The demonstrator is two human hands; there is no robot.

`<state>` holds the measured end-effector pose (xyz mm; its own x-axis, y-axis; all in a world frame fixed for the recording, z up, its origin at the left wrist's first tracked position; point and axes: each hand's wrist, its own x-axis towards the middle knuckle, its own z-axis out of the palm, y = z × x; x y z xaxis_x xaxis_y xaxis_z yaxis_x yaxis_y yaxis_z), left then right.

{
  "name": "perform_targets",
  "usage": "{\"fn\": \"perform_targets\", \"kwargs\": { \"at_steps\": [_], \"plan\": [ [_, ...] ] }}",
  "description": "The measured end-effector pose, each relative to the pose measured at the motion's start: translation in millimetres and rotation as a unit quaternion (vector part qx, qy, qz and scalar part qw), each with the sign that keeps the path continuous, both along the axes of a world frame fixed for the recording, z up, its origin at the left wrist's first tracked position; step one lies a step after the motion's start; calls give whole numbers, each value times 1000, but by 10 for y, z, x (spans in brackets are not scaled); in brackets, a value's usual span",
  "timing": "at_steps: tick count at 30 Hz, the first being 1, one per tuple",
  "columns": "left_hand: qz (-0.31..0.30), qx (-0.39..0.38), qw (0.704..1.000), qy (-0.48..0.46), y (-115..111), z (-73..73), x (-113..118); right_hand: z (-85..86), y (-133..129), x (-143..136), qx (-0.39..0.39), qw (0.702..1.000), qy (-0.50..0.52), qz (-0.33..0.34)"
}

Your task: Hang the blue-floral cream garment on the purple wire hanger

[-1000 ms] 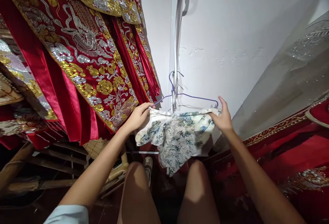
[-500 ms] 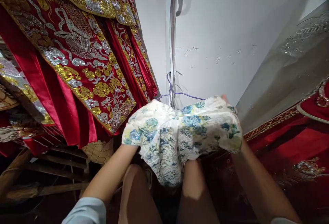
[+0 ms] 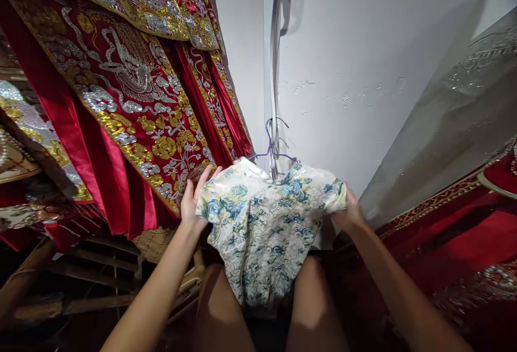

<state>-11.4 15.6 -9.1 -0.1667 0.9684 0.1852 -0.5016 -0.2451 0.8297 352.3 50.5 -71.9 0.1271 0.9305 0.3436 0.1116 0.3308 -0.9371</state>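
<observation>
A short-sleeved white shirt [image 3: 270,233] with blue and green flowers hangs in front of me on a purple wire hanger [image 3: 270,150]. Its collar lies below the hanger's hook, and its lower part hangs between my legs. My left hand [image 3: 194,201] is at the end of the left sleeve, open, with its fingers stretched apart and up; part of it is behind the cloth. At the other sleeve, my right hand [image 3: 349,211] is closed at the cuff, its fingertips partly hidden by the fabric.
Red garments with gold and silver embroidery [image 3: 161,126] hang close on the left. The hanger hooks by a pale vertical strip [image 3: 274,45] against a white wall [image 3: 343,45]. A wooden frame [image 3: 72,306] stands at lower left. Red beaded cloth [image 3: 476,239] is on the right.
The shirt's shoulders have dropped and spread flat, so its front shows fully. My hands, hidden under the cloth before, have come out at the sleeve ends.
</observation>
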Motion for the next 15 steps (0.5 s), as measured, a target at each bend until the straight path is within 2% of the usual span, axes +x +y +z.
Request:
{"fn": "perform_targets", "kwargs": {
  "at_steps": [2, 5, 7, 9, 11, 12, 13, 15],
  "plan": [
    [-9, 13, 1000, 23, -46, 100, -54, 140, 69, 118, -12, 996, 85, -8],
    [13, 21, 988, 153, -87, 263, -108, 484, 209, 159, -31, 974, 213, 65],
    [26, 33, 967, 250, -72, 355, -126, 744, 236, 86, -25, 949, 296, 111],
    [51, 60, 939, 336, -31, 392, -124, 965, 146, -38, -10, 936, 327, 129],
    [98, 92, 900, 415, 15, 350, -94, 1108, -61, -174, -7, 945, 276, 177],
    [129, 104, 884, 438, 33, 299, -67, 1146, -189, -236, -11, 945, 225, 236],
    [164, 111, 875, 442, 45, 234, -32, 1160, -320, -290, -11, 934, 156, 321],
    [241, 106, 875, 405, 56, 87, 65, 1121, -548, -386, 6, 887, -8, 461]
  ]
}}
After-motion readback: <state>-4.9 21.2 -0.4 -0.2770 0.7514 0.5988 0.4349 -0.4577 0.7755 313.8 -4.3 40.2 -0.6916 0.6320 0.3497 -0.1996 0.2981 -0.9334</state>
